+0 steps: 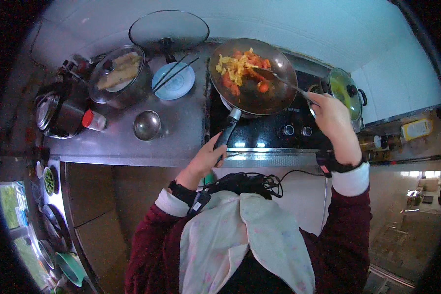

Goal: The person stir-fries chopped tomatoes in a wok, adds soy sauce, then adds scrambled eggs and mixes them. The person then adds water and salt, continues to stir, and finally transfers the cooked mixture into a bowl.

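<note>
My left hand (207, 157) grips the black handle (226, 133) of a frying pan (275, 101) that sits on the black cooktop (272, 136). Scrambled egg (230, 68) and red tomato pieces (255, 58) lie in the far and left part of the pan. In my right hand (332, 115) is the thin handle of a metal spatula (292, 84). Its head rests among the food and is partly covered by it. Both hands are closed around what they hold.
Left of the cooktop are a light bowl (176, 88) with black chopsticks (174, 75) across it, a metal bowl (147, 125), a red-capped jar (94, 120) and a lidded pot (108, 93). A glass lid (169, 25) leans on the wall. Another lidded pot (343, 88) stands right.
</note>
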Demonstrator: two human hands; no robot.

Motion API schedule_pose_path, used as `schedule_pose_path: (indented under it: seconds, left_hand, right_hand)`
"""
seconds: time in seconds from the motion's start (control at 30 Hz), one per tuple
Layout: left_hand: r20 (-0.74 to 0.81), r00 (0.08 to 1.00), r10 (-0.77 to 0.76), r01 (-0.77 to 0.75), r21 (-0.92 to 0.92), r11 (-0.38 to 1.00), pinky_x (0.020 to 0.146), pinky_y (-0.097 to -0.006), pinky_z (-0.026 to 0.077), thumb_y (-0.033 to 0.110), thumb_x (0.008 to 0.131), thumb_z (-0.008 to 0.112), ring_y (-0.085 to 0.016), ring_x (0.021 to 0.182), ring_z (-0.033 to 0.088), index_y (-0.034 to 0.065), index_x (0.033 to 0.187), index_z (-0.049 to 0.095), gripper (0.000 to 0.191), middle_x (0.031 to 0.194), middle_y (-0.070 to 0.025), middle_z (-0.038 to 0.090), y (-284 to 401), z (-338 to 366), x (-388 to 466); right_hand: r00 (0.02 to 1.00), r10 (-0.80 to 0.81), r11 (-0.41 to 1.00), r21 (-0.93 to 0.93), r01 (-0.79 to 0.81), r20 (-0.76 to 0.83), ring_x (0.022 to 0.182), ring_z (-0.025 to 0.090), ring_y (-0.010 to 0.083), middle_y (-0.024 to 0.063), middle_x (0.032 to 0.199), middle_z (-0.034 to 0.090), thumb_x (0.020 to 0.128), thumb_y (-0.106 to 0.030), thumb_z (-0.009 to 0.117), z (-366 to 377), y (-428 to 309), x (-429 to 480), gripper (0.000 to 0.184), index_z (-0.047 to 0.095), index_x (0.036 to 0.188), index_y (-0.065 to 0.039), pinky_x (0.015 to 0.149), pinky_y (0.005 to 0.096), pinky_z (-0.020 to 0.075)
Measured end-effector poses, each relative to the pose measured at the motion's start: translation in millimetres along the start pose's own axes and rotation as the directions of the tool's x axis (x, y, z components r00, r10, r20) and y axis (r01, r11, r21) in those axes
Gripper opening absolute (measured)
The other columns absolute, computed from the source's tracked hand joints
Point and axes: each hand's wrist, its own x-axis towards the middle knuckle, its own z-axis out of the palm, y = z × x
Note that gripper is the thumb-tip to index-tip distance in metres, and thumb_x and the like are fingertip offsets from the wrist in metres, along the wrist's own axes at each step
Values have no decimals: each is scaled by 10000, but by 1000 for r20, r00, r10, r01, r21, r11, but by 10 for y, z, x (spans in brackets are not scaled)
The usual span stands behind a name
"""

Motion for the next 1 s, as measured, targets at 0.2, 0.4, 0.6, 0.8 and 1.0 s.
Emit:
schedule_pose_path:
  seconds: [0.2, 0.4, 0.6, 0.8, 1.0]
  left_hand:
    - [33, 998, 53, -54, 28, 998, 470, -236, 356, 125, 882, 505, -96, 505, 422, 89, 1422, 236, 604, 671, -18, 477, 36, 0, -22]
    - [39, 997, 63, -61, -48, 997, 467, -235, 361, 130, 887, 503, -95, 508, 428, 79, 1415, 244, 590, 671, -15, 476, 15, 5, -44]
    - [14, 998, 57, -56, -27, 998, 468, -236, 362, 129, 884, 503, -98, 506, 431, 80, 1414, 245, 591, 671, -13, 478, 3, 15, -26]
    - [11, 999, 39, -39, -25, 999, 476, -235, 366, 141, 889, 502, -96, 529, 439, 75, 1414, 240, 591, 671, -9, 479, 15, 34, -25]
    - [2, 999, 47, -46, -107, 993, 578, -254, 425, 259, 917, 510, -115, 647, 483, 73, 1397, 286, 562, 827, -43, 520, -138, -88, 25]
  right_hand:
    - [999, -2, 992, 128, 8, -42, 949, 581, 372, 214, 1018, 609, 812, -94, 551, -7, 141, 569, 304, 613, 1110, -87, 823, 413, 461]
    - [904, -424, 854, 308, 419, -55, 918, 585, 351, 154, 968, 624, 767, -102, 603, 340, 208, 839, 313, 642, 1073, -155, 779, 411, 472]
    - [946, -317, 948, -10, 318, 63, 859, 589, 310, 92, 923, 593, 760, -55, 594, -507, 323, 75, 334, 644, 1066, -178, 714, 388, 476]
    - [981, -126, 977, -152, 149, 149, 839, 587, 322, 105, 911, 581, 755, -43, 598, -352, 29, -131, 359, 630, 1082, -189, 696, 398, 472]
    - [989, 102, 995, -3, -102, 104, 969, 570, 340, 127, 1078, 595, 816, -55, 569, -201, 96, -16, 357, 593, 1156, -161, 796, 377, 462]
